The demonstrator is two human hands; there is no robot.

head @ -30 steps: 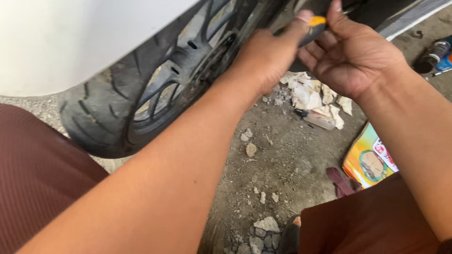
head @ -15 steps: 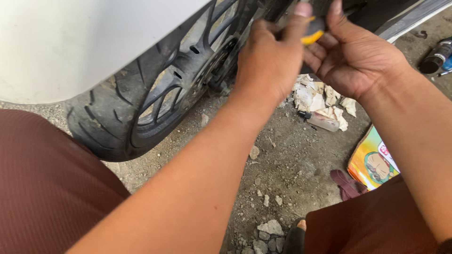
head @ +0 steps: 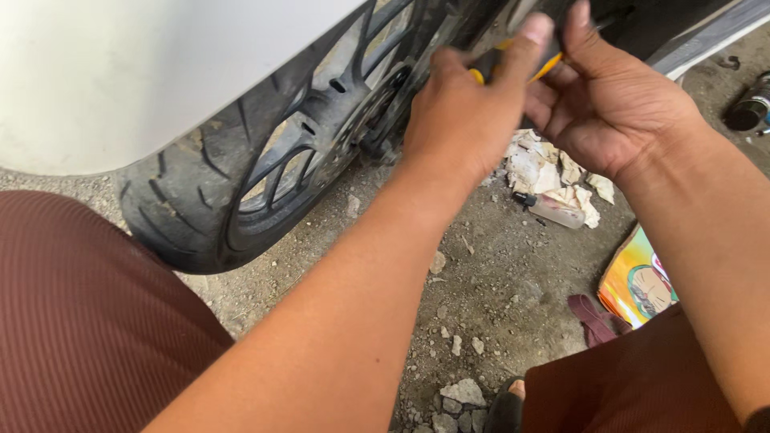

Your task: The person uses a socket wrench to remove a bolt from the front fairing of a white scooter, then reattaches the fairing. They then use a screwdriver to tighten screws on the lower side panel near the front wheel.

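My left hand (head: 461,112) and right hand (head: 613,104) pinched the yellow-handled screwdriver (head: 481,70) beside the motorcycle wheel (head: 265,168); mid-fastening, I judged, needing steady turning.

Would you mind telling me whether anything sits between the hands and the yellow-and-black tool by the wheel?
Nothing visible does: the left hand and right hand both already touch the yellow-and-black tool, beside the wheel.

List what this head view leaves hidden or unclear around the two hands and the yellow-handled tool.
- Tool tip: head view, covered by the left hand and right hand.
- Wheel hub: behind the left hand.
- Metal cylinder: cut off by the right edge.
- Small bottle contents: too small.
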